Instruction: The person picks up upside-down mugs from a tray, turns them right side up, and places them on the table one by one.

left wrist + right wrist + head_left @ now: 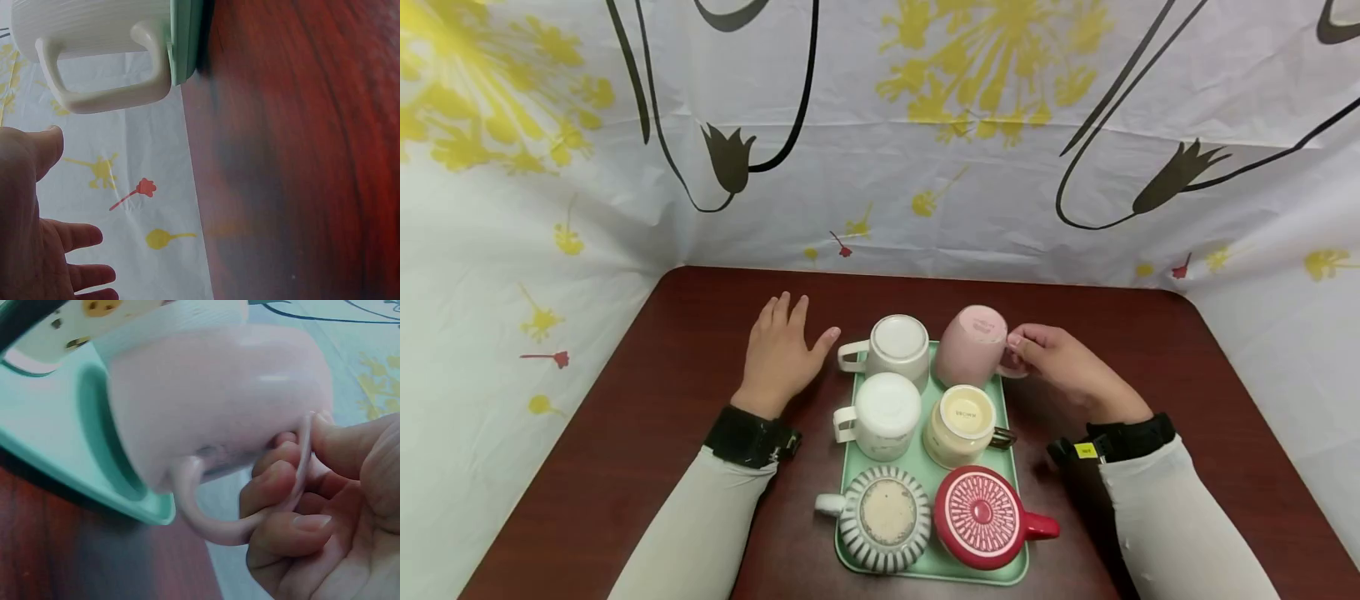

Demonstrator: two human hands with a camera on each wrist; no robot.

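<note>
Ceramic, I judge, is what this pink mug (972,345) is made of: rigid, glazed and rather slick, with some weight, and likely to chip if it knocks a neighbour. It sits upside down and tilted at the far right corner of the mint-green tray (937,563), just beside an inverted white mug (896,347). My right hand (1064,362) has its fingers (279,485) hooked through the thin handle loop (220,525), the thumb pressing on its outer side, so I am pinching the handle, the sensible place to take hold. The body lies to the left of my grip, its rim resting on the tray's edge. My left hand (781,354) lies flat on the dark wooden table (647,433), fingers spread, holding nothing, near the white mug's handle (106,78).
</note>
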